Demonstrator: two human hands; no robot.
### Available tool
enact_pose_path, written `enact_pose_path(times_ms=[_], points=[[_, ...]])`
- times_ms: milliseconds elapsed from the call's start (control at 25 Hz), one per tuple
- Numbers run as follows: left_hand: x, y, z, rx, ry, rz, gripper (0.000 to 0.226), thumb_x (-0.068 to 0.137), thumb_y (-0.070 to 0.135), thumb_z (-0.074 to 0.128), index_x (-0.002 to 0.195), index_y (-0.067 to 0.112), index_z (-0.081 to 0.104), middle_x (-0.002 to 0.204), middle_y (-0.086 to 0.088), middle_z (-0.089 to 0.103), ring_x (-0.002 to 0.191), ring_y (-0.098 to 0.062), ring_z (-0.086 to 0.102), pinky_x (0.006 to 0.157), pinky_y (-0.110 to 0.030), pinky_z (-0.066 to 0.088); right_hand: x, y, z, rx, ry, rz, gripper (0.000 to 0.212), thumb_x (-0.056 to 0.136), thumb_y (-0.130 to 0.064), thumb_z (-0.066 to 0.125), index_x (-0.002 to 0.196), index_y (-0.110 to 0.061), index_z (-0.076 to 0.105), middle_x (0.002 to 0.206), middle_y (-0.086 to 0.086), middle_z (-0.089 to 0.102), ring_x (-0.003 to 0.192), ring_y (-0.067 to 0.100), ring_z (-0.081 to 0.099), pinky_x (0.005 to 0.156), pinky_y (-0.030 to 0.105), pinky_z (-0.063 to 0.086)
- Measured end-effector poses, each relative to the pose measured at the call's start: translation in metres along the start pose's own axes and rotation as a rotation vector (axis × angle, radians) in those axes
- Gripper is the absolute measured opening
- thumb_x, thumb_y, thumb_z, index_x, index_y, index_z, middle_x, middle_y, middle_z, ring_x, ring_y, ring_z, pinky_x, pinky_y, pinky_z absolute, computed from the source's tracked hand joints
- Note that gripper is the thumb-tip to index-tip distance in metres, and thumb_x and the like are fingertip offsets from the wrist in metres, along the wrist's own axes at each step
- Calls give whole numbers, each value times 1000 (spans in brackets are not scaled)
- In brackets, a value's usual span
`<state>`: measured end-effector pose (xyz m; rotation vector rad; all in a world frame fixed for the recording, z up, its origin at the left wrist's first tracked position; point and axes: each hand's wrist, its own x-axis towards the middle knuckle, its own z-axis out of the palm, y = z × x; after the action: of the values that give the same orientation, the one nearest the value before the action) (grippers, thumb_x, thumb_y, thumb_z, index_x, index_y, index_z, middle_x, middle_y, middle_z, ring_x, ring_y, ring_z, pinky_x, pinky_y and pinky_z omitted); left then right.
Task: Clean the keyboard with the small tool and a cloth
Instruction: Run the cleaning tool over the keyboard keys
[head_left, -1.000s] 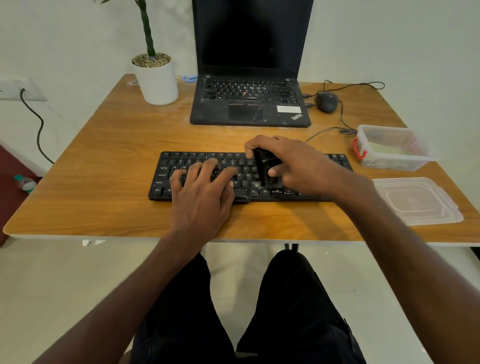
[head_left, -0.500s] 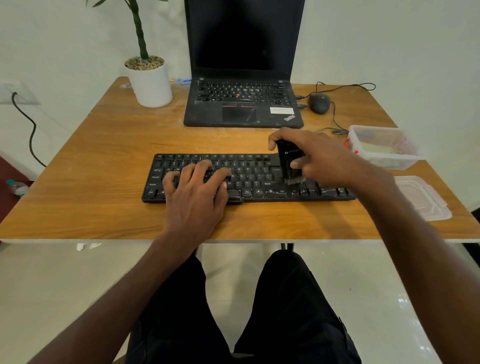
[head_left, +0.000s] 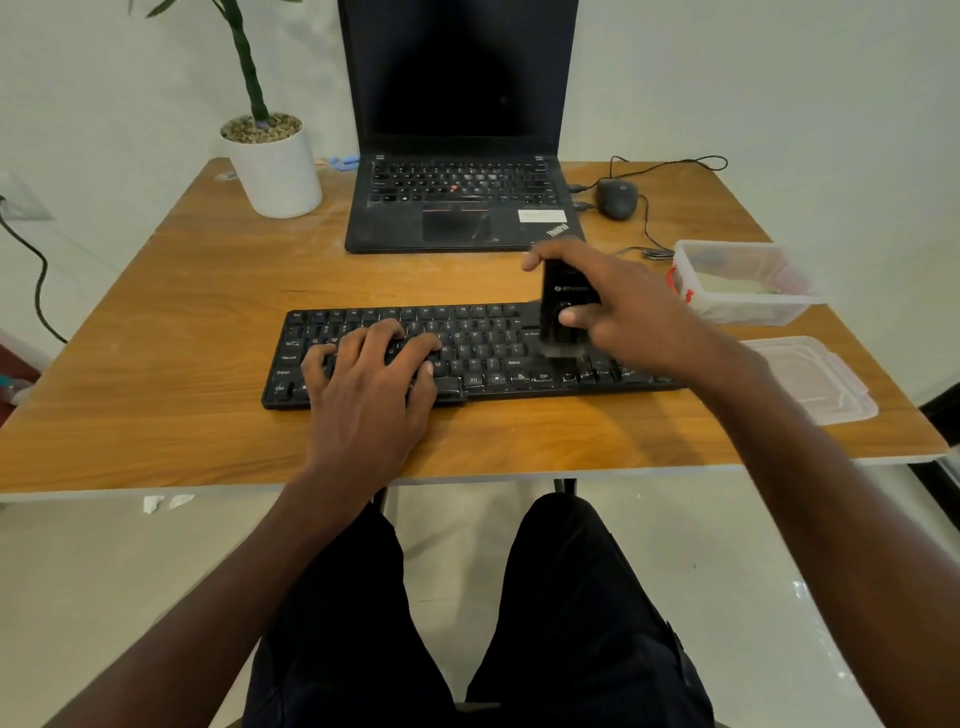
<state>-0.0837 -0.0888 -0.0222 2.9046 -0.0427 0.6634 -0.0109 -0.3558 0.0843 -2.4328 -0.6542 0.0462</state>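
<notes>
A black keyboard (head_left: 483, 343) lies across the near half of the wooden table. My left hand (head_left: 371, 384) rests flat on its left half, fingers spread over the keys. My right hand (head_left: 623, 312) grips a small black brush tool (head_left: 563, 306), held upright, with its bristle end touching the keys on the keyboard's right part. My right hand and forearm hide the keyboard's right end. A pale cloth (head_left: 737, 286) lies inside the clear plastic box at the right.
An open black laptop (head_left: 457, 208) stands behind the keyboard. A white plant pot (head_left: 275, 171) is at the back left, a wired mouse (head_left: 616, 198) at the back right. The clear box (head_left: 748, 306) and its lid (head_left: 810, 379) sit near the right table edge (head_left: 467, 478).
My right hand has carried the brush tool to the right along the keyboard, from its middle to its right part. My left hand has stayed on the left half.
</notes>
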Motion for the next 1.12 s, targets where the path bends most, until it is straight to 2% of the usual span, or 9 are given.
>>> enact_pose_path(times_ms=[120, 240, 320, 480, 560, 640, 760, 1000, 1120], points=[[0, 0, 0, -4, 11, -8, 31, 108, 37, 48, 138, 37, 58, 141, 1, 54, 131, -22, 48, 110, -52, 26, 4, -19, 24, 152, 21, -94, 64, 96, 0, 64, 139, -42, 46, 125, -2, 55, 111, 15, 61, 75, 29, 63], [0, 0, 0, -4, 6, -2, 31, 108, 38, 47, 137, 37, 58, 140, 1, 54, 131, -21, 48, 110, -52, 25, 8, -12, 20, -115, -43, -16, 67, 94, 0, 65, 134, -49, 44, 128, -1, 58, 111, 20, 60, 75, 35, 61], [1, 0, 0, -6, 5, -3, 32, 108, 39, 44, 137, 37, 58, 139, 2, 54, 130, -21, 48, 109, -52, 26, 9, -7, 3, -203, -65, 91, 62, 95, -3, 65, 133, -48, 46, 123, -3, 57, 107, 19, 60, 71, 31, 55], [1, -1, -1, -8, 10, 0, 32, 108, 40, 43, 136, 37, 58, 139, 1, 54, 128, -21, 49, 109, -52, 26, 5, -17, 9, 24, 5, 21, 59, 95, -1, 64, 132, -45, 49, 124, -6, 54, 108, 17, 61, 69, 31, 60], [0, 0, -1, -13, 5, -7, 31, 109, 39, 44, 136, 37, 58, 140, 0, 53, 129, -22, 48, 110, -53, 25, 2, -14, 10, -4, -69, -4, 60, 94, 3, 63, 127, -46, 50, 123, -7, 55, 109, 18, 60, 72, 36, 61], [0, 1, -1, -12, 2, -12, 31, 109, 40, 43, 136, 37, 58, 141, 1, 53, 129, -22, 49, 111, -53, 24, 3, -6, -5, -63, -144, 41, 60, 94, 3, 63, 125, -46, 50, 120, -6, 56, 108, 20, 61, 67, 31, 57], [0, 0, 0, -28, -5, -13, 31, 108, 39, 45, 136, 38, 58, 142, 1, 53, 131, -22, 48, 111, -53, 23, 2, -7, -6, -187, -69, 41, 61, 92, 0, 66, 126, -47, 49, 120, -8, 55, 109, 19, 58, 71, 34, 56], [0, 1, 0, -2, 20, -8, 30, 108, 38, 48, 136, 38, 58, 141, 1, 54, 130, -22, 49, 111, -52, 24, 2, -21, 3, -156, -103, -49, 60, 91, 0, 64, 126, -46, 51, 122, -12, 54, 112, 15, 56, 77, 36, 57], [-1, 0, -1, -6, 24, 2, 32, 107, 39, 45, 136, 38, 58, 140, 0, 54, 130, -23, 49, 110, -52, 24, -2, -24, 11, 14, -94, -88, 59, 92, 3, 64, 128, -42, 51, 124, -9, 56, 110, 13, 58, 78, 34, 59]])
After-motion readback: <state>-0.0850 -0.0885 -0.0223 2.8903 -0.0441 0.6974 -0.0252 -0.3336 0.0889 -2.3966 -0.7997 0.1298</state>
